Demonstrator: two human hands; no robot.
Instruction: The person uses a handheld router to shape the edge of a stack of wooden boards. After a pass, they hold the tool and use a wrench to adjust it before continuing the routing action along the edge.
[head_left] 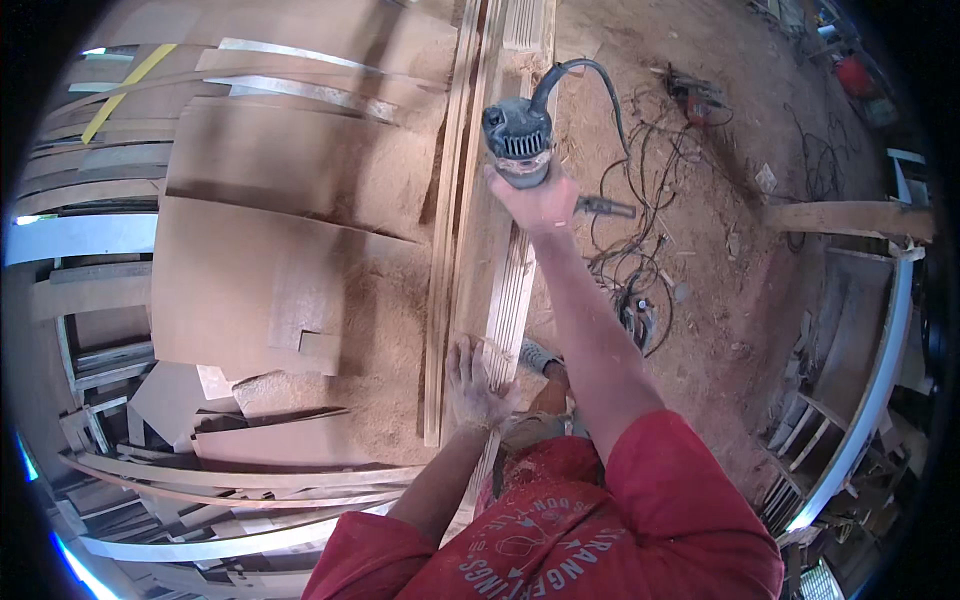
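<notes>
My right hand (540, 200) grips a corded router (518, 135) with a dark, vented motor housing, out at arm's length. The router is at the long pale wooden strips (510, 285); its base and the contact below are hidden by my hand and its body. From its top a black cable (600, 75) curves over to the right. Close to my body, my left hand (477, 388) rests dusty on the strips, fingers stretched out and holding nothing.
Brown sheets (230, 270) lie in sawdust to the left, with stacked boards (110, 215) beyond. Tangled cables (640, 240) and another power tool (690, 95) are on the dusty floor to the right. A wooden shelf frame (850, 340) stands at far right.
</notes>
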